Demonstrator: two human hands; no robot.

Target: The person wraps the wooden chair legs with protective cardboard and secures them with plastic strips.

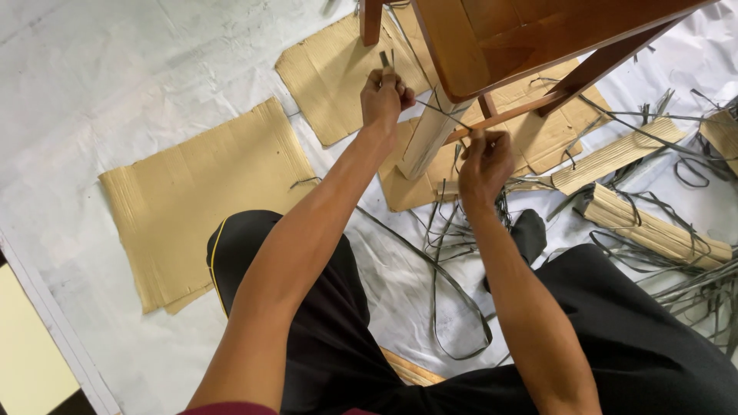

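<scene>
My left hand (pixel 384 96) is closed around a thin dark strip whose end (pixel 387 59) sticks up above the fist. A taut strand (pixel 440 113) runs from there to my right hand (pixel 484 161), which pinches it close to the lower rail (pixel 515 114) of a wooden chair (pixel 523 38). Both hands are raised in front of the chair's pale leg (pixel 427 138). More of the dark strips (pixel 446 261) trail down from my right hand to the floor between my knees.
Flattened cardboard sheets (pixel 207 192) lie on white floor covering (pixel 100 77). Corrugated cardboard pieces (pixel 653 227) and a tangle of dark strips (pixel 692 284) spread at right. My legs in black trousers (pixel 323 323) fill the bottom. A wooden slat (pixel 411 369) lies under my leg.
</scene>
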